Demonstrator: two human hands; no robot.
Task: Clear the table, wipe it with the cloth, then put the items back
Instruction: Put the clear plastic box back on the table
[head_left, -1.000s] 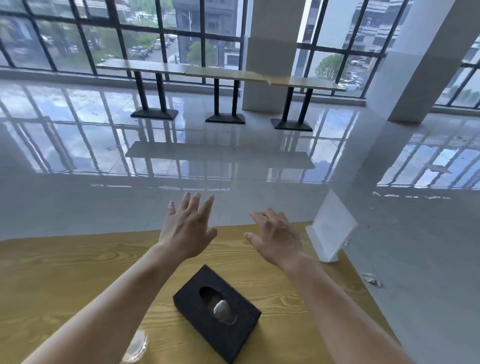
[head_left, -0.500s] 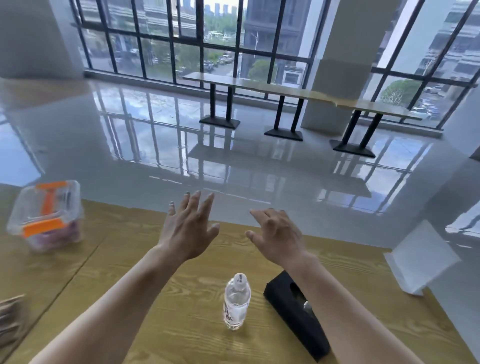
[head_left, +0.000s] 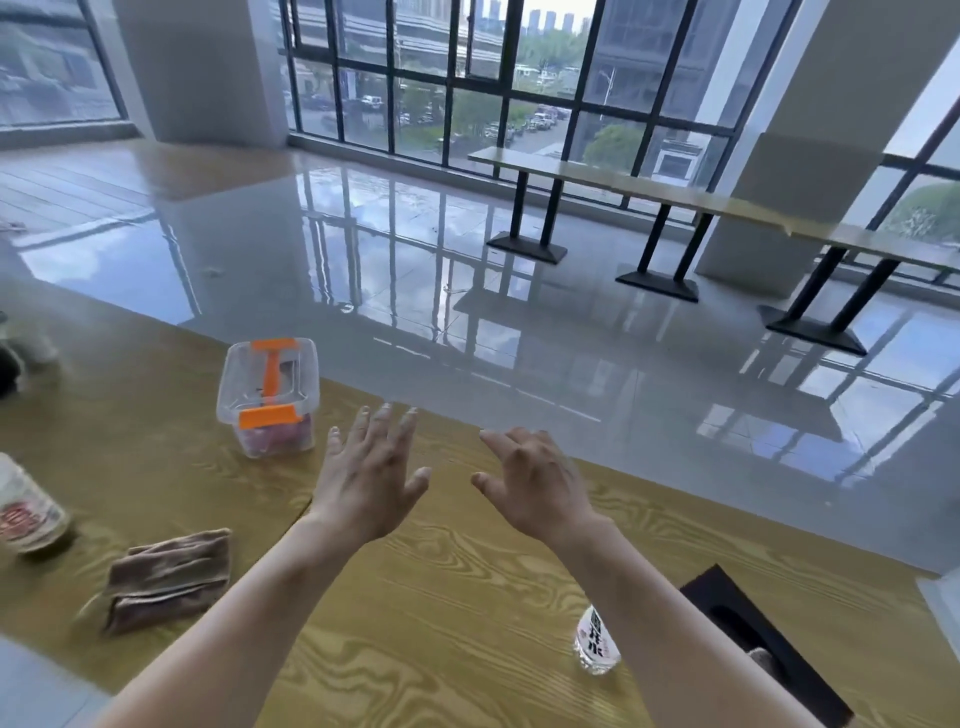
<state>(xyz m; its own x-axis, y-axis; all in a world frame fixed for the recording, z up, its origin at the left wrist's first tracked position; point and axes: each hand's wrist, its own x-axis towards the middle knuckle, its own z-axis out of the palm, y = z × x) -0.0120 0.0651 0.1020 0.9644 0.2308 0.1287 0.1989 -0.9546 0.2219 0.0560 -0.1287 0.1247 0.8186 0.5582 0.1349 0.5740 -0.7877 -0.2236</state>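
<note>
Two things sit nearer than the fingers, on the right: a water bottle (head_left: 596, 644) and a black tissue box (head_left: 753, 639). The cloth (head_left: 166, 579) lies nearer too, well to the left. The left fingers (head_left: 387, 431) and right fingers (head_left: 506, 441) hang spread open, holding nothing, over bare counter (head_left: 441, 597). A clear box (head_left: 267, 397) stands just left of them. The counter edge runs just past the fingertips.
</note>
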